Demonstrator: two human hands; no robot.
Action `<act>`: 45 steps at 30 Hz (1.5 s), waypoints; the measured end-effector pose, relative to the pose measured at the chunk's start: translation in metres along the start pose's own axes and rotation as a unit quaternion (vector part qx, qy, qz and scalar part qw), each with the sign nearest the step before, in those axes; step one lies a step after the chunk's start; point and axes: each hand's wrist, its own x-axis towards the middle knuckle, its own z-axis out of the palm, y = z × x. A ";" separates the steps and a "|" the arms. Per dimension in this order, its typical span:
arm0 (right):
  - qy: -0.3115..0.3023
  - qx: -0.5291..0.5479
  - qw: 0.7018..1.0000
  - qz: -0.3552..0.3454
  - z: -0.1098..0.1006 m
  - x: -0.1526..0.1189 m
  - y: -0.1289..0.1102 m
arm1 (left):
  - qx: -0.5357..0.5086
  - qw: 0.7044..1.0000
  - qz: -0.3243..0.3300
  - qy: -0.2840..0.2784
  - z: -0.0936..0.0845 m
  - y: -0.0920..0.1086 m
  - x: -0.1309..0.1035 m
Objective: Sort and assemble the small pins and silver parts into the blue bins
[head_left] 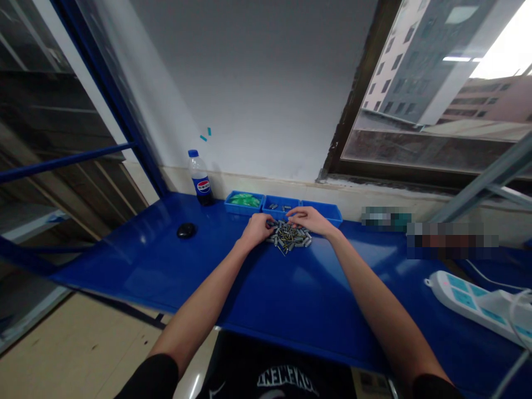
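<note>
A heap of small grey cylinders and thin brass-coloured metal pins (290,237) lies on the blue table (266,293). My left hand (256,229) is at the heap's left edge, its fingers curled together beside a dark piece; what they grip is too small to name. Over the heap's upper right reaches my right hand (311,219), its bent fingertips a little apart with nothing visible between them. Just behind the heap stands a blue middle bin (271,214) with a few grey cylinders inside. The right-hand blue bin (328,211) is partly hidden by my right hand.
The left blue bin (238,210) holds green packets (245,200). Further left stand a cola bottle (202,180) and a black rounded object (186,230). A white power strip (465,293) with a cable lies at right, and blurred items sit near the window (419,149).
</note>
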 end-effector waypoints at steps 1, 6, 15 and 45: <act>0.000 -0.001 1.000 0.001 0.000 0.000 0.000 | 0.011 1.000 0.006 -0.003 -0.003 0.001 -0.001; -0.002 0.005 1.000 0.005 0.000 -0.002 -0.002 | 0.001 1.000 -0.004 -0.022 -0.013 0.007 -0.002; -0.008 0.071 0.997 0.002 0.008 -0.002 0.003 | -0.334 0.939 -0.015 0.076 -0.010 0.015 0.003; -0.006 0.167 0.986 -0.015 0.010 -0.005 0.006 | -0.371 0.928 0.031 0.003 -0.010 0.021 0.001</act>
